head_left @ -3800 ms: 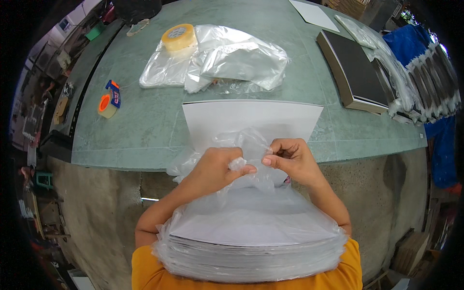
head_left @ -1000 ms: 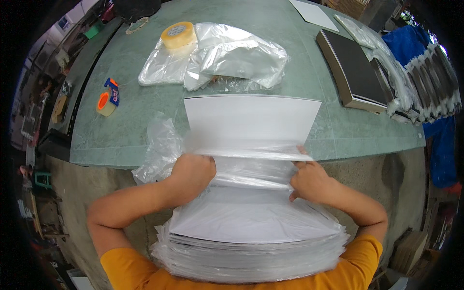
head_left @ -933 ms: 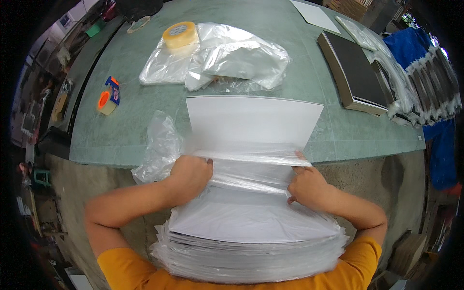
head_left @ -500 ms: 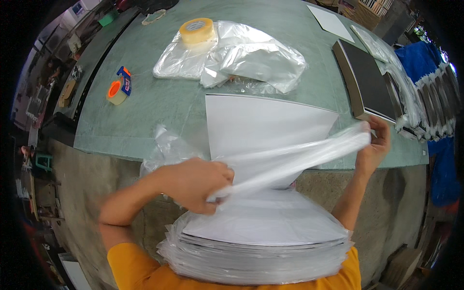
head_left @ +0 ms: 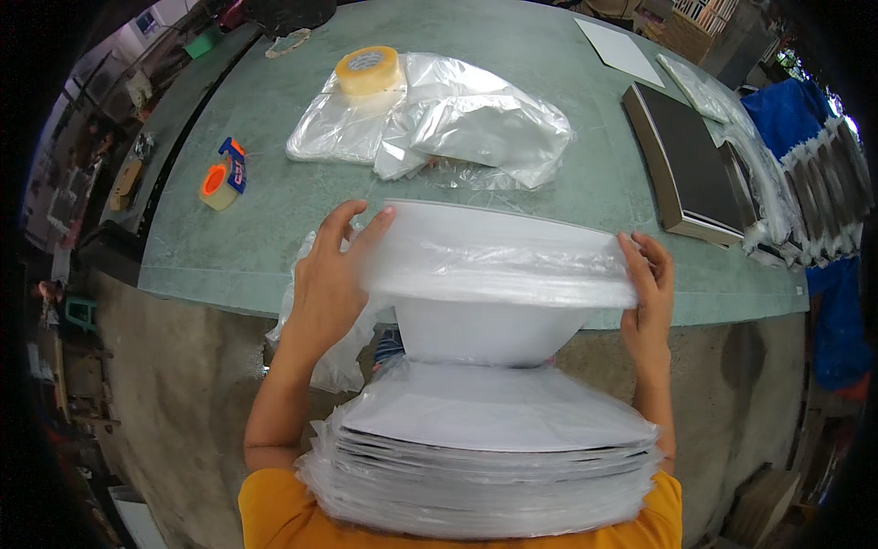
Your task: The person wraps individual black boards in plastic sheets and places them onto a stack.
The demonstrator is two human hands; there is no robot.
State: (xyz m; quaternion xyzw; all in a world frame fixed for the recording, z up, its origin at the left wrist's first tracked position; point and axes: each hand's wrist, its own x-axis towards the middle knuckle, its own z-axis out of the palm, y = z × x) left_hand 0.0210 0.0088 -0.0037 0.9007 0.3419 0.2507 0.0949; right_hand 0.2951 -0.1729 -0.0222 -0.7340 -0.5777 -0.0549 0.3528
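Note:
A white panel [head_left: 494,331] stands tilted at the table's near edge. Across its upper part lies a bunched clear plastic bag [head_left: 512,273], reaching close to the far edge. My left hand [head_left: 331,279] grips the bag and panel at the far left corner, thumb on top near the edge. At the right corner my right hand [head_left: 649,284] pinches the bag's side, fingers curled over it. Directly in front of my body rests a thick stack of white panels in clear plastic [head_left: 498,412]. Loose clear plastic [head_left: 338,366] hangs beneath my left forearm.
On the green table [head_left: 229,274] sit a roll of clear tape [head_left: 368,75] atop flat plastic bags [head_left: 485,114], and a tape dispenser [head_left: 224,178] at left. A dark flat box [head_left: 690,156], a white sheet [head_left: 622,50] and wrapped dark items [head_left: 819,183] occupy the right.
The bag, earlier stretched slantwise to the right, now lies across the panel's upper part. My left hand has moved forward to the left corner; my right hand has come in leftward.

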